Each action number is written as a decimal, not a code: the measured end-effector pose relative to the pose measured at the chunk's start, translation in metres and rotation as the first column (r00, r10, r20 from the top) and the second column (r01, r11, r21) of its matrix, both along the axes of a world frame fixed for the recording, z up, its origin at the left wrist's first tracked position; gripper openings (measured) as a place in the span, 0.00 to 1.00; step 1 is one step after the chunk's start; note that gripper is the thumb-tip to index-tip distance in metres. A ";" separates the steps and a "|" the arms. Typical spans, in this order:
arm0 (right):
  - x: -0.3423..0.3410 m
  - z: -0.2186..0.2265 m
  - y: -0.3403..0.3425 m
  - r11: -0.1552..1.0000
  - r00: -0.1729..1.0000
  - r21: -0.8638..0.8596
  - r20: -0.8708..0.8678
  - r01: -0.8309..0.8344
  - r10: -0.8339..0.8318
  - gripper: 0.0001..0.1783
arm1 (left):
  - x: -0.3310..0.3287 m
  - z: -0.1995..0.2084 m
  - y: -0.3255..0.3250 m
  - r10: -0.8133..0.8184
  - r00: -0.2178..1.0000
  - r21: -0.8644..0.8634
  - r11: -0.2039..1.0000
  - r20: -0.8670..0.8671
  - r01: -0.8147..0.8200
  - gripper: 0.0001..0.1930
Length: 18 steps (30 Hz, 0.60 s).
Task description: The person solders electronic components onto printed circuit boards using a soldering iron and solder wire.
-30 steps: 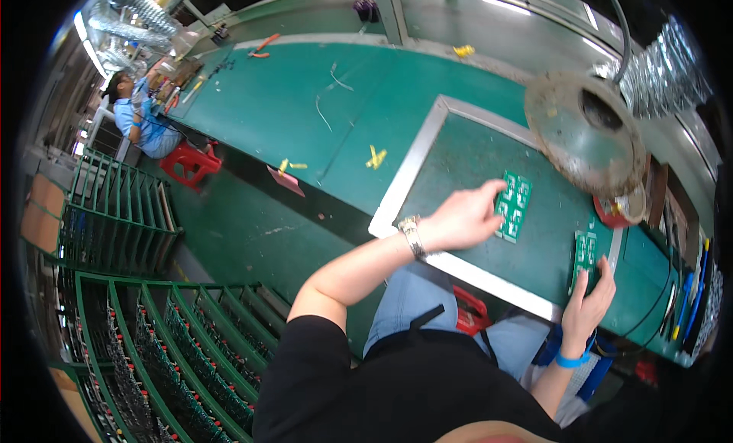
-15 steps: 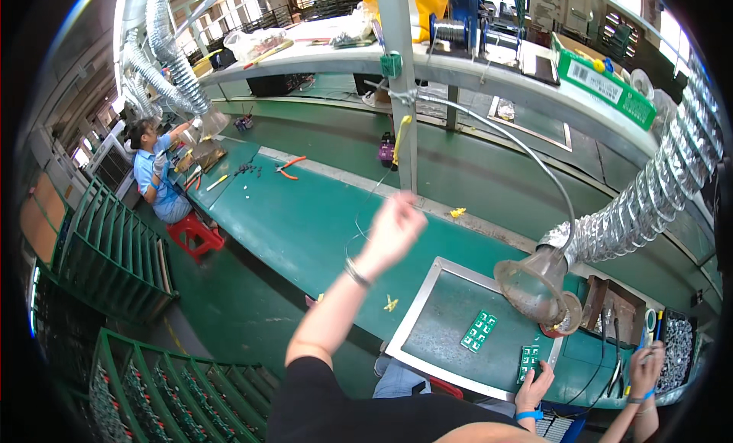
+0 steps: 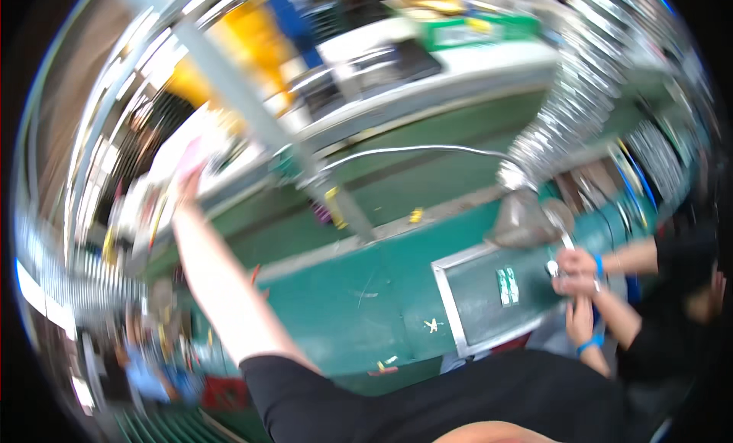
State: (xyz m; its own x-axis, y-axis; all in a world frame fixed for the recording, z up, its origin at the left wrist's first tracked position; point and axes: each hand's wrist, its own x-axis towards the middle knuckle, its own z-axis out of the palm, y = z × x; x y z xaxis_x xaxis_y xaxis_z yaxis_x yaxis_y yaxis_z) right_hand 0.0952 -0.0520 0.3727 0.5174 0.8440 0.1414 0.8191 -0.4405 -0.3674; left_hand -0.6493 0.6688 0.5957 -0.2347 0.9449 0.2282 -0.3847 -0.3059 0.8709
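Observation:
My left arm stretches to the far left, over the raised shelf [image 3: 489,65]. My left hand [image 3: 185,190] is smeared by motion there, beside a blurred pink thing [image 3: 191,157]; whether it grips it is unclear. At the right, my right hand [image 3: 573,285], with a bracelet at its wrist, appears closed beside a small whitish piece [image 3: 551,269]. A co-worker's blue-banded hand [image 3: 578,261] overlaps it just above, and another blue-banded hand [image 3: 583,321] is below. A green circuit board panel [image 3: 507,286] lies within the metal frame [image 3: 444,290] on the bench.
A fume hood [image 3: 519,218] hangs from a silver duct [image 3: 588,77] over the frame's far edge. A grey post [image 3: 244,99] rises behind the green bench [image 3: 328,306]. Yellow scraps [image 3: 416,215] lie along its back. A blurred person in blue [image 3: 149,370] is at far left.
The view has swung and tilted. My left hand has gone from above the bench out to the shelf at far left. The hands at right are now grouped closely at the metal frame.

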 end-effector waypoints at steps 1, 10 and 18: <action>-0.003 -0.001 -0.002 1.000 0.999 0.003 -0.029 -0.028 0.028 0.28 | -0.066 0.017 0.000 -0.010 0.998 -0.057 0.998 0.056 0.013 0.21; -0.012 -0.020 0.006 0.997 0.992 -0.065 -0.124 -0.039 0.031 0.19 | -0.099 0.074 0.093 0.050 0.938 -0.142 0.984 -0.344 -0.104 0.15; 0.033 -0.057 0.005 0.979 0.913 -0.073 -0.378 -0.192 0.151 0.12 | -0.136 0.121 -0.136 0.121 0.991 0.490 0.862 0.050 -0.130 0.21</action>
State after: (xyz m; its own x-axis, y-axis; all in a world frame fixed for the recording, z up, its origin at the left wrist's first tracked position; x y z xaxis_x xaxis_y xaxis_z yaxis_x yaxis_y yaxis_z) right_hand 0.1286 -0.0472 0.3154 0.3614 0.9237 -0.1271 0.7005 -0.3590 -0.6167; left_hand -0.7848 0.5326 0.7164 -0.3520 0.6741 0.6494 -0.3276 -0.7386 0.5891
